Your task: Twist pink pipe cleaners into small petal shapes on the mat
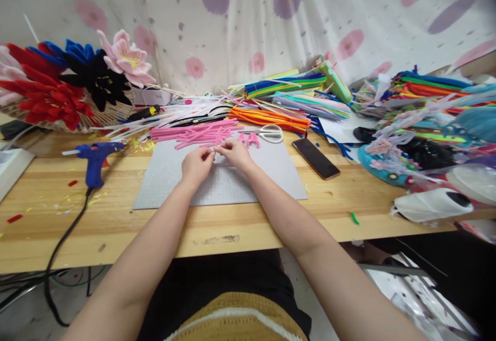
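Observation:
My left hand (197, 165) and my right hand (234, 154) meet over a grey cutting mat (271, 175), fingertips almost touching. Both are closed in a pinch on a small pink piece that looks like a pipe cleaner; the fingers hide most of it. Just beyond them lies a loose bundle of pink pipe cleaners (194, 132). Right of my right hand are small bent pink pipe-cleaner pieces (251, 139), beside white-handled scissors (270, 134).
A blue glue gun (96, 163) stands at left, its cord over the table edge. Fuzzy flowers (54, 98) fill the back left. A phone (315, 158) lies right of the mat. Orange pipe cleaners (271, 118) and other coloured bundles line the back; a white roll (430, 205) is at right.

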The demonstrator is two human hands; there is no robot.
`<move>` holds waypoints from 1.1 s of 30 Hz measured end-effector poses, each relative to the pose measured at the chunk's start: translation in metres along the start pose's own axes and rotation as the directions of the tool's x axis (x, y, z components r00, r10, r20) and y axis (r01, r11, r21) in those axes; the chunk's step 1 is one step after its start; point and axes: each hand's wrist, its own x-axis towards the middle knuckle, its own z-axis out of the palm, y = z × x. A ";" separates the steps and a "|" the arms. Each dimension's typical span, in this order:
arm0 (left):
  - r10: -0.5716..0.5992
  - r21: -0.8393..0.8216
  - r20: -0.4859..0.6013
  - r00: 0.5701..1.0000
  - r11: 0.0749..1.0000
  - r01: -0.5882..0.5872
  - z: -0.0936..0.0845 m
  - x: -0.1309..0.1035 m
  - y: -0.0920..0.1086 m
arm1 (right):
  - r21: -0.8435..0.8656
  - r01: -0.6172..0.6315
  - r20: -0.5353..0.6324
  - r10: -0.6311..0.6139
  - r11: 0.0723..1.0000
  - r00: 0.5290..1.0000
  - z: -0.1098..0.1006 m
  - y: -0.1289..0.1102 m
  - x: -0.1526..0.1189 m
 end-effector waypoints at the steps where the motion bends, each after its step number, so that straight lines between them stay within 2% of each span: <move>1: -0.055 -0.149 0.000 0.998 0.987 0.055 0.001 0.001 -0.002 | 0.039 0.019 -0.014 -0.019 0.999 1.000 0.002 0.000 -0.001; 3: -0.134 -0.391 -0.012 0.991 0.913 0.118 0.003 0.004 -0.003 | 0.127 0.081 0.000 -0.081 0.989 0.997 0.007 -0.001 -0.003; 5: -0.196 -0.499 -0.054 0.979 0.855 0.144 0.002 0.005 -0.004 | 0.210 0.096 0.033 -0.105 0.973 0.994 0.012 -0.003 -0.006; 10: -0.283 -0.441 -0.252 0.925 0.885 0.150 0.005 0.006 -0.006 | 0.329 -0.036 0.120 -0.004 0.944 0.993 0.026 -0.006 -0.012; 12: -0.318 -0.475 -0.288 0.903 0.866 0.154 0.008 0.007 -0.008 | 0.407 -0.081 0.175 0.009 0.910 0.984 0.031 -0.007 -0.014; 16: -0.400 -0.637 -0.223 0.889 0.750 0.177 0.014 0.007 -0.008 | 0.549 -0.168 0.278 0.011 0.819 0.961 0.036 -0.013 -0.017; 20: -0.377 -0.702 -0.066 0.924 0.676 0.225 0.014 0.007 -0.001 | 0.616 -0.232 0.300 0.048 0.753 0.953 0.034 -0.014 -0.016; 22: -0.341 -0.661 -0.011 0.940 0.708 0.249 0.009 0.006 0.000 | 0.617 -0.250 0.307 0.064 0.746 0.950 0.030 -0.011 -0.014; 23: -0.315 -0.618 -0.030 0.949 0.752 0.230 0.005 0.006 0.001 | 0.616 -0.255 0.313 0.065 0.745 0.948 0.028 -0.010 -0.013; 24: -0.284 -0.558 -0.075 0.956 0.806 0.196 0.000 0.006 0.001 | 0.609 -0.257 0.318 0.067 0.751 0.946 0.026 -0.008 -0.012; 25: -0.235 -0.471 -0.178 0.956 0.873 0.127 -0.006 0.006 0.000 | 0.589 -0.253 0.322 0.065 0.768 0.945 0.023 -0.006 -0.010; 27: -0.069 -0.221 -0.384 0.921 0.975 -0.019 -0.019 0.006 -0.001 | 0.496 -0.216 0.326 0.049 0.841 0.944 0.018 -0.002 -0.009; 28: 0.022 -0.104 -0.412 0.911 0.992 -0.071 -0.026 0.006 -0.002 | 0.437 -0.177 0.328 0.027 0.882 0.944 0.016 0.000 -0.008; 30: 0.185 0.057 -0.342 0.921 0.983 -0.176 -0.035 0.007 -0.004 | 0.351 -0.088 0.343 -0.040 0.932 0.939 0.011 0.003 -0.008; 33: 0.287 0.204 -0.192 0.939 0.947 -0.248 -0.040 0.009 -0.007 | 0.300 -0.028 0.369 -0.089 0.953 0.925 0.006 0.006 -0.008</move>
